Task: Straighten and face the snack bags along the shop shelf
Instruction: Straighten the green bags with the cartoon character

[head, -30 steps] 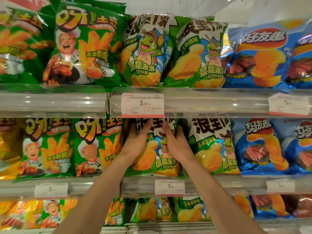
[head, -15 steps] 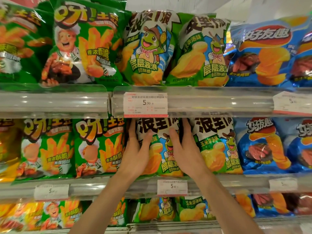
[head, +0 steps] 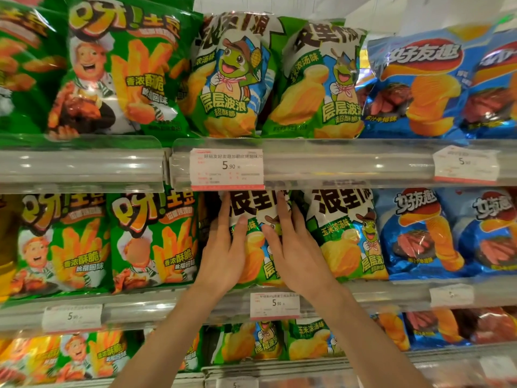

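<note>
At frame centre, on the middle shelf (head: 391, 294), a bag (head: 256, 247) sits between the left hand (head: 223, 256) and right hand (head: 296, 253). A second bag (head: 347, 236) stands just right of it, a price tag (head: 274, 306) below, another tag (head: 227, 169) above.

Bright overhead light, glare on bags (head: 430, 85), soft blur, edges bowed

The upper price tag (head: 227, 168) reads 5.90; green bags (head: 228, 77) say 层层波浪, blue bags (head: 416, 82) 好友趣.
</note>
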Available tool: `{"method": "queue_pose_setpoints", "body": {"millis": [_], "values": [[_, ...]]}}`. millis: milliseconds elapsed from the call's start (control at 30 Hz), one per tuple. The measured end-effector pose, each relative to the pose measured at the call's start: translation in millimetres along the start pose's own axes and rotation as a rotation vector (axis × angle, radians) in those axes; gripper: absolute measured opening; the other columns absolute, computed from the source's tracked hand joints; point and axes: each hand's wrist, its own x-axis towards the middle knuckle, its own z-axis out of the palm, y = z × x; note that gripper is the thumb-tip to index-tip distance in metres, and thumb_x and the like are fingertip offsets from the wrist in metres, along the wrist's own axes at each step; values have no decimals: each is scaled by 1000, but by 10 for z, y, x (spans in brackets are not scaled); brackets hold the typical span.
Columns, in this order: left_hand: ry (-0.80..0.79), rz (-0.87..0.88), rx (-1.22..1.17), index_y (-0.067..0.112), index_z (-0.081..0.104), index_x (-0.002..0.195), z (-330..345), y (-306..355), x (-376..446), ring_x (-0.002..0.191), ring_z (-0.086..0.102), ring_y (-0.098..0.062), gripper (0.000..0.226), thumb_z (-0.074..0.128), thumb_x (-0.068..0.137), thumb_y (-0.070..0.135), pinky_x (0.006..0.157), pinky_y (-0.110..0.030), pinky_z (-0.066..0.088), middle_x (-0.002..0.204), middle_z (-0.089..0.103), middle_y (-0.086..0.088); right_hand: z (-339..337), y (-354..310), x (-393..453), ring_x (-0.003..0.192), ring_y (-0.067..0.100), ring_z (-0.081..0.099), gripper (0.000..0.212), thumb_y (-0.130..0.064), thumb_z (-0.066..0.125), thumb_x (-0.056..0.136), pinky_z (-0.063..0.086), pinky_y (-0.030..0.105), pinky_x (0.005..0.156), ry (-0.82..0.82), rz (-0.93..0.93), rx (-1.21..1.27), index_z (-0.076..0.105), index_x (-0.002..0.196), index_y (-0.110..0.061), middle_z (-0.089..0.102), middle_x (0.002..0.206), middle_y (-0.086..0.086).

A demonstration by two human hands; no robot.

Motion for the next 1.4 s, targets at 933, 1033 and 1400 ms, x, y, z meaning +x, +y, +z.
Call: {"method": "queue_pose_setpoints", "body": {"millis": [933,1033,1400], "values": [[-35,10,-41,70,-7,144,2,74,-41,145,35,-16,69,43,99,60,115,-45,32,163,28,13,-446,536,-211,155,30,10,65,-44,44,102,10,54,124,220,39,-366,31,156,-13,17,167,11],[-67,47,-48,60,9,152,-173,38,-127,141,33,2,73,56,98,49,114,-30,31,156,34,22,-499,363,-291,142,33,37,55,-35,58,96,30,52,117,288,65,-259,48,144,-10,42,153,15],[-193,-29,-206,43,56,129,-1148,-333,-834,107,62,6,42,57,88,50,82,-6,47,113,66,28,54,-392,-929,75,3,66,8,-29,61,97,54,27,67,73,328,345,67,97,-35,72,80,-15]]}}
